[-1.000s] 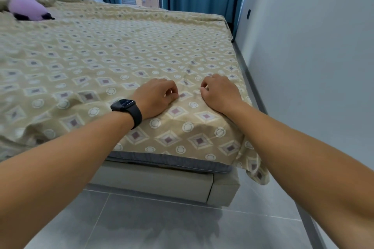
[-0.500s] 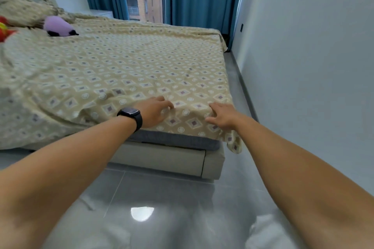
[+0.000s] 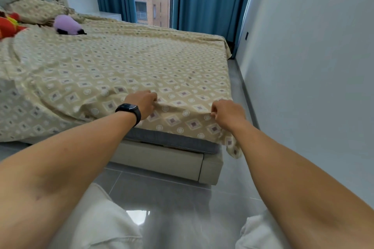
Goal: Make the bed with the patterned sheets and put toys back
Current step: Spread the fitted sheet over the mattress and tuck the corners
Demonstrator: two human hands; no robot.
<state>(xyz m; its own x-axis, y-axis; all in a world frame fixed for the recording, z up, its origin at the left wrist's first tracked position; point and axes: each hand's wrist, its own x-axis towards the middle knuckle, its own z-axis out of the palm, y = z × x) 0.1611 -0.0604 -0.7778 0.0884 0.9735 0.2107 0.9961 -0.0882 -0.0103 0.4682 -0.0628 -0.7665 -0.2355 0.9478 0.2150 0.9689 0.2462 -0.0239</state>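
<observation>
A beige patterned sheet point(image 3: 125, 66) covers the bed, wrinkled toward the left side. At the foot edge my left hand point(image 3: 142, 102), a black watch on its wrist, grips a fold of the sheet with curled fingers. My right hand point(image 3: 227, 114) pinches the sheet near the bed's right corner, where a flap hangs down. A purple plush toy point(image 3: 67, 25) lies near the head of the bed. At the far left edge a red and yellow toy point(image 3: 8, 26) is partly cut off. A matching pillow point(image 3: 34, 9) leans against the headboard.
The grey mattress edge and beige bed frame point(image 3: 162, 161) show below the sheet. A white wall point(image 3: 313, 66) runs close along the right, leaving a narrow strip of glossy grey floor point(image 3: 232, 194). Blue curtains point(image 3: 202, 0) flank a window behind the bed.
Both hands went from resting on the sheet to curling around its foot edge. The view has backed away from the bed, and my legs now show at the bottom.
</observation>
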